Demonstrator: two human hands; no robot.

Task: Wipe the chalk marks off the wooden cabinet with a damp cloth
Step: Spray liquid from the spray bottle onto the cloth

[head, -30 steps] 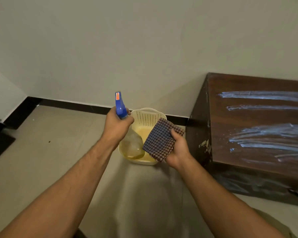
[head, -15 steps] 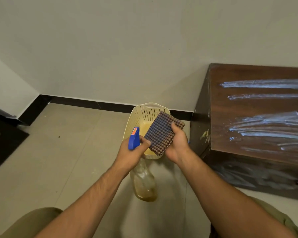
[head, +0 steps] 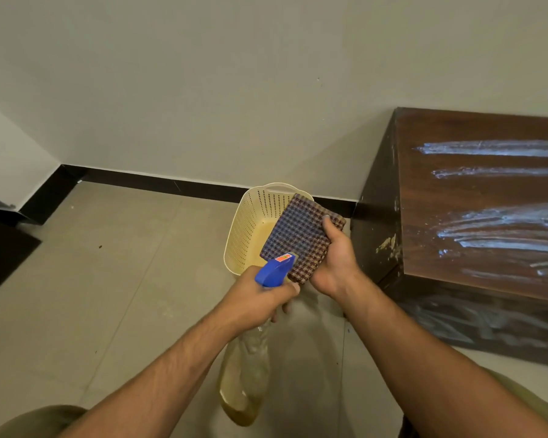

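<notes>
The chalk marks are all on the wooden cabinet, unwiped. The cloth sits clamped in the right hand. The left hand grips the spray bottle, aimed at it. Wiping has not begun.

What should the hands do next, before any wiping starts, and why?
Probably squeeze the trigger: the left hand holds the spray bottle with its nozzle aimed at the checked cloth in the right hand, and the chalk marks on the cabinet look untouched.
</notes>
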